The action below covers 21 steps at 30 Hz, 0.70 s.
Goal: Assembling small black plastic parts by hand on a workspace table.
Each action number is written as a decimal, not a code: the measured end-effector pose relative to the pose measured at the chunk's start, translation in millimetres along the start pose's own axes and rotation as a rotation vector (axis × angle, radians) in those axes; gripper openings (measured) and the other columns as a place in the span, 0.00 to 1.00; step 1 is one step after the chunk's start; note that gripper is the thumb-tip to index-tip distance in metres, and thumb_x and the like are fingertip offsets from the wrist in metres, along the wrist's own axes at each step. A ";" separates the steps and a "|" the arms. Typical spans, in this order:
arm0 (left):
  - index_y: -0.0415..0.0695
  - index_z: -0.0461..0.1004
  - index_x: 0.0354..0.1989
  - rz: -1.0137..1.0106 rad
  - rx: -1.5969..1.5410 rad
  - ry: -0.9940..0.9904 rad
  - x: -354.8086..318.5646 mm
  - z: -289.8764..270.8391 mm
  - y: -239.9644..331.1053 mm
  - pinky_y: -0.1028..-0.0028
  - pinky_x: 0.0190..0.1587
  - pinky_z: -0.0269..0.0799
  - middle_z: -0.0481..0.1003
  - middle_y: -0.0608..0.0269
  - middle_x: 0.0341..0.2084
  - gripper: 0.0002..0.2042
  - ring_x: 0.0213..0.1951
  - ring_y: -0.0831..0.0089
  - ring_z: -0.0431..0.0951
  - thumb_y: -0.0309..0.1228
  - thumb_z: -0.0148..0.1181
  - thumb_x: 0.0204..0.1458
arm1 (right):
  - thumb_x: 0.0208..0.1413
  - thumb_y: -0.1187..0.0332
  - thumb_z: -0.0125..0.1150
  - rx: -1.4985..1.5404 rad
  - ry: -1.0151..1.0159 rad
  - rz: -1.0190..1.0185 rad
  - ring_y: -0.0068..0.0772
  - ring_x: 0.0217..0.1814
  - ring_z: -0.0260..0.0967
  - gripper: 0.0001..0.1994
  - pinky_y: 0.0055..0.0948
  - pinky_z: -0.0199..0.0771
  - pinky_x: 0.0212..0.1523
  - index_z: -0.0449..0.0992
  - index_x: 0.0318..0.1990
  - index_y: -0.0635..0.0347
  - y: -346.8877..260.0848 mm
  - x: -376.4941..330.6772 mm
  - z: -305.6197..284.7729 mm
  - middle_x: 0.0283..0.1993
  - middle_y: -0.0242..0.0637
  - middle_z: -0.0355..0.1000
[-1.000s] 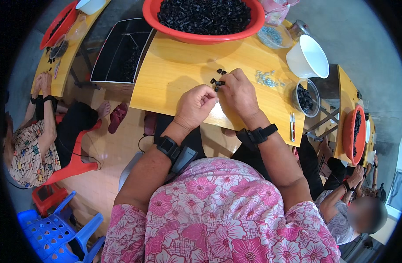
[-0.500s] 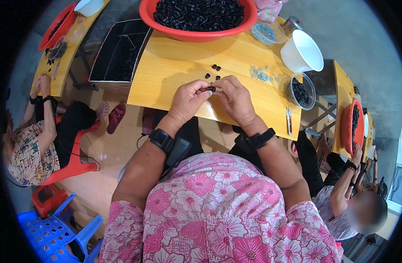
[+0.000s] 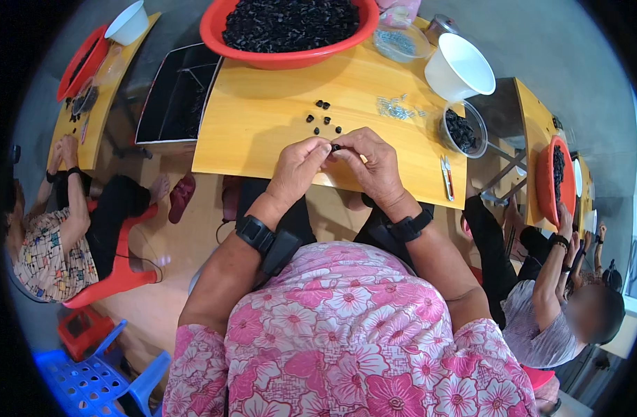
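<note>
My left hand [image 3: 299, 168] and my right hand [image 3: 375, 165] meet over the near edge of the yellow table, both with fingers closed in a pinch. Between their fingertips is a small black piece [image 3: 336, 147], mostly covered by the fingers. Just beyond lie several loose black pieces [image 3: 327, 121] of like size. To their right is a scattered heap of small shiny clear or silvery pins [image 3: 393, 108]. A clear round tub [image 3: 479, 147] of black parts stands farther right. Two slim tools with pale blades [image 3: 447, 179] lie near the table's right edge.
A red basin [image 3: 211, 36] heaped with black parts stands at the far edge of the table [image 3: 252, 149]. A white bucket [image 3: 438, 73], a clear tub [image 3: 400, 43] of pins and a metal can [image 3: 441, 26] stand far right. Other people work at tables on both sides.
The view has shifted, so the table sits farther left. My hands have drawn back slightly from the loose black pieces, and more of these show. The pinched piece is now more hidden.
</note>
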<state>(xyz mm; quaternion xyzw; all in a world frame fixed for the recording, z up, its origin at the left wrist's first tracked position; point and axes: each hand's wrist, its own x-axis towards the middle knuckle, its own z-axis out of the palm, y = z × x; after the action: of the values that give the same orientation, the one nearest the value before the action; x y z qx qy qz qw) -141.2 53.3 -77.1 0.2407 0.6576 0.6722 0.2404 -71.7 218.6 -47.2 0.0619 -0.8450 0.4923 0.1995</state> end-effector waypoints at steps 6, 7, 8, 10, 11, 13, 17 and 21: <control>0.37 0.76 0.40 -0.061 -0.107 0.028 -2.2 7.2 -1.4 0.82 0.36 0.72 0.77 0.68 0.30 0.06 0.30 0.84 0.73 0.27 0.57 0.59 | 0.48 0.72 0.67 -0.098 0.065 0.021 0.41 0.33 0.73 0.07 0.32 0.75 0.34 0.80 0.37 0.58 1.0 -9.9 -3.7 0.32 0.40 0.74; 0.37 0.76 0.40 -0.057 -0.106 0.017 -1.1 6.6 -1.5 0.82 0.36 0.72 0.77 0.68 0.30 0.06 0.30 0.84 0.73 0.27 0.57 0.59 | 0.48 0.72 0.67 -0.105 0.075 0.022 0.41 0.33 0.73 0.07 0.32 0.75 0.34 0.80 0.37 0.58 0.7 -11.1 -4.6 0.32 0.40 0.74; 0.37 0.76 0.40 -0.078 -0.135 -0.011 0.1 5.9 -1.4 0.82 0.36 0.72 0.77 0.68 0.30 0.06 0.30 0.84 0.73 0.26 0.58 0.58 | 0.47 0.72 0.67 -0.139 0.086 0.019 0.41 0.33 0.73 0.08 0.33 0.75 0.34 0.80 0.36 0.57 1.2 -12.0 -5.3 0.32 0.40 0.74; 0.36 0.76 0.41 -0.097 -0.161 -0.043 2.0 6.4 0.4 0.83 0.35 0.72 0.77 0.68 0.30 0.07 0.30 0.84 0.73 0.26 0.59 0.58 | 0.46 0.72 0.67 -0.178 0.108 0.013 0.40 0.32 0.73 0.08 0.33 0.75 0.33 0.81 0.36 0.57 4.4 -13.7 -5.9 0.31 0.38 0.74; 0.36 0.77 0.41 -0.107 -0.178 -0.070 3.1 6.8 0.6 0.83 0.35 0.72 0.77 0.68 0.30 0.07 0.30 0.84 0.73 0.25 0.59 0.57 | 0.46 0.72 0.67 -0.180 0.113 0.013 0.40 0.32 0.73 0.08 0.33 0.75 0.33 0.81 0.36 0.57 5.6 -14.3 -7.6 0.31 0.38 0.74; 0.36 0.77 0.40 -0.125 -0.197 -0.097 5.1 7.2 0.0 0.82 0.34 0.71 0.77 0.68 0.30 0.06 0.30 0.84 0.73 0.24 0.60 0.57 | 0.46 0.72 0.67 -0.180 0.112 -0.011 0.40 0.32 0.73 0.08 0.33 0.75 0.33 0.81 0.36 0.57 7.8 -15.4 -9.3 0.31 0.38 0.74; 0.37 0.78 0.36 -0.035 0.033 -0.072 7.0 8.1 3.3 0.82 0.32 0.70 0.77 0.68 0.29 0.05 0.28 0.85 0.72 0.22 0.63 0.52 | 0.47 0.72 0.66 -0.135 0.097 -0.015 0.40 0.32 0.73 0.07 0.33 0.75 0.33 0.81 0.35 0.58 12.5 -15.4 -11.4 0.30 0.39 0.74; 0.37 0.78 0.35 0.072 0.267 -0.021 4.1 10.0 3.4 0.82 0.34 0.70 0.75 0.69 0.27 0.05 0.29 0.84 0.72 0.21 0.64 0.49 | 0.49 0.73 0.65 -0.307 0.241 0.158 0.42 0.29 0.73 0.08 0.34 0.74 0.31 0.80 0.38 0.59 33.1 -8.3 -24.8 0.31 0.43 0.72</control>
<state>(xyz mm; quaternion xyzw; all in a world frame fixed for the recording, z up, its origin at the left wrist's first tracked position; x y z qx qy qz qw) -137.9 63.6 -73.5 0.3009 0.7297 0.5842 0.1889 -67.3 255.9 -66.5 -0.0949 -0.8825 0.3756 0.2668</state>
